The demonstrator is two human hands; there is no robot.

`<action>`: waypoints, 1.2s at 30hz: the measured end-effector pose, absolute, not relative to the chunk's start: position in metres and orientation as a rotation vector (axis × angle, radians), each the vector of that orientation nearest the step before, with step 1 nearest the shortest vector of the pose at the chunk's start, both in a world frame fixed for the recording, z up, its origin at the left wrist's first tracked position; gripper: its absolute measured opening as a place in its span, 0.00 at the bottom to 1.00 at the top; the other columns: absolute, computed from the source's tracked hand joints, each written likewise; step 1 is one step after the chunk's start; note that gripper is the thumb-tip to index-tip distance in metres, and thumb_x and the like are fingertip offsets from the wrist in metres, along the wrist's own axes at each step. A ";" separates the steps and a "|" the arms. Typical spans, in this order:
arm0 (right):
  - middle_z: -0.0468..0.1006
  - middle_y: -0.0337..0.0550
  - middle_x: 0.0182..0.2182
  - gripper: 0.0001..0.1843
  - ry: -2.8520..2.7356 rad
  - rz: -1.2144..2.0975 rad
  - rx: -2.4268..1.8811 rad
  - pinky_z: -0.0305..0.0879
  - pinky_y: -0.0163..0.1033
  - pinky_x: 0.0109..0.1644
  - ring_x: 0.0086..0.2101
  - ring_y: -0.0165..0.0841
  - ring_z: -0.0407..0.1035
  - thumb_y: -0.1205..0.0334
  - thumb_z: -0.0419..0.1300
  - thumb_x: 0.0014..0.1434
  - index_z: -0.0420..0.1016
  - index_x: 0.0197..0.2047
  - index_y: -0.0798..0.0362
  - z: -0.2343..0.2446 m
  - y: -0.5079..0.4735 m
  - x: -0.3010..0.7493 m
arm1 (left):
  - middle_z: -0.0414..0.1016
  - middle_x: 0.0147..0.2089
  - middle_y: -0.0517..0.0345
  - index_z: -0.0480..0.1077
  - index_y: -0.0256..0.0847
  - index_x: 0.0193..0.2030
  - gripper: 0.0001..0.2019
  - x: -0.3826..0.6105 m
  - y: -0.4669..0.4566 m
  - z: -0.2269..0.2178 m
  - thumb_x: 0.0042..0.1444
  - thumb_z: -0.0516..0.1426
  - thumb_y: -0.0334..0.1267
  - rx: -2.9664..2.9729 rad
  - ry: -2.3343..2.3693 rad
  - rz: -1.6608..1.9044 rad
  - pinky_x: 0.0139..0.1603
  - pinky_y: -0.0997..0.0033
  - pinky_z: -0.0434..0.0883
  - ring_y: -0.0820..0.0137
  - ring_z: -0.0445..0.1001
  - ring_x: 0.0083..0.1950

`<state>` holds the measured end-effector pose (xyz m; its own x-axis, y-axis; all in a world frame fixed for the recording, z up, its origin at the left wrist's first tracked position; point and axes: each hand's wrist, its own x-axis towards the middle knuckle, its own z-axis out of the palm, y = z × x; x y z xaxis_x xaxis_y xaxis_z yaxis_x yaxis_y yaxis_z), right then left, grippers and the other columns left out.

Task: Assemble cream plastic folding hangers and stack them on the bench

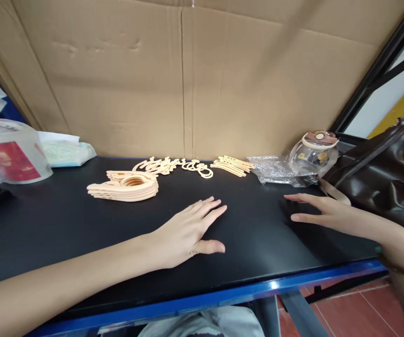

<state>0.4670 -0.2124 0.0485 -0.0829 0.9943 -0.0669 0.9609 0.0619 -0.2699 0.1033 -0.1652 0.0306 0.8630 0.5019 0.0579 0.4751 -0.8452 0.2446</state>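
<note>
Spanning the upper frame, a cardboard sheet [187,79] backs the black counter [64,224]. Dark brown bag [380,178] slumps at right. Left hand [191,231] lies flat at centre, grip apart, holding nothing. Right hand [316,210] rests beside the bag, grip apart too. Stack of peach cut-outs [126,186] sits up-left of the left hand, clear of it. Thin peach strips [232,165] lie further back.

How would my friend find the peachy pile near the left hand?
Start at the black table in front of the cardboard wall. Just beyond the left hand, toward the left, sits the peach stack. It alone is piled several layers high; the pieces behind it lie loose and thin.
</note>
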 end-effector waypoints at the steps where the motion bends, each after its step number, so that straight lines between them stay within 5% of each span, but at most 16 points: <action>1: 0.70 0.45 0.58 0.37 -2.187 0.387 -2.074 0.59 0.52 0.61 0.58 0.49 0.63 0.36 0.55 0.55 0.63 0.63 0.48 0.048 -0.213 0.468 | 0.46 0.72 0.46 0.48 0.37 0.69 0.32 0.102 -0.164 0.030 0.65 0.43 0.55 2.824 0.750 0.203 0.69 0.52 0.49 0.60 0.41 0.73; 5: 0.67 0.48 0.60 0.38 -2.329 0.406 -1.912 0.56 0.50 0.63 0.58 0.47 0.61 0.36 0.53 0.56 0.61 0.63 0.50 0.057 -0.191 0.429 | 0.50 0.71 0.50 0.49 0.35 0.69 0.26 0.099 -0.158 0.027 0.68 0.37 0.41 2.811 0.830 0.347 0.71 0.55 0.45 0.66 0.43 0.72; 9: 0.68 0.47 0.58 0.31 -2.604 0.363 -1.467 0.59 0.46 0.60 0.56 0.43 0.64 0.42 0.53 0.60 0.63 0.62 0.50 0.060 -0.157 0.368 | 0.51 0.71 0.53 0.53 0.36 0.68 0.25 0.097 -0.152 0.028 0.66 0.37 0.37 2.760 0.952 0.380 0.71 0.58 0.48 0.67 0.46 0.72; 13: 0.72 0.50 0.52 0.26 -2.656 0.189 -1.356 0.63 0.47 0.56 0.51 0.42 0.68 0.47 0.54 0.62 0.68 0.58 0.52 0.047 -0.143 0.347 | 0.46 0.72 0.51 0.52 0.40 0.68 0.26 0.099 -0.153 0.024 0.66 0.43 0.45 2.791 0.912 0.265 0.70 0.52 0.47 0.62 0.44 0.72; 18: 0.79 0.44 0.43 0.18 -2.385 0.284 -1.309 0.68 0.40 0.47 0.42 0.36 0.74 0.49 0.54 0.62 0.75 0.48 0.51 0.044 -0.133 0.383 | 0.41 0.73 0.47 0.48 0.38 0.70 0.31 0.102 -0.161 0.018 0.66 0.41 0.54 2.791 0.970 0.149 0.69 0.49 0.46 0.58 0.40 0.72; 23: 0.81 0.44 0.39 0.17 -2.037 -0.028 -1.443 0.68 0.41 0.42 0.36 0.37 0.74 0.50 0.54 0.62 0.76 0.44 0.52 0.050 -0.117 0.419 | 0.39 0.73 0.45 0.47 0.35 0.70 0.36 0.105 -0.170 0.017 0.64 0.40 0.59 2.755 0.994 0.166 0.70 0.48 0.44 0.57 0.38 0.73; 36: 0.75 0.51 0.44 0.15 -2.310 -0.235 -1.480 0.66 0.49 0.51 0.45 0.44 0.70 0.55 0.55 0.61 0.76 0.46 0.53 0.027 -0.079 0.392 | 0.37 0.73 0.44 0.46 0.34 0.70 0.38 0.107 -0.173 0.014 0.62 0.41 0.61 2.698 1.021 0.173 0.70 0.49 0.43 0.55 0.35 0.73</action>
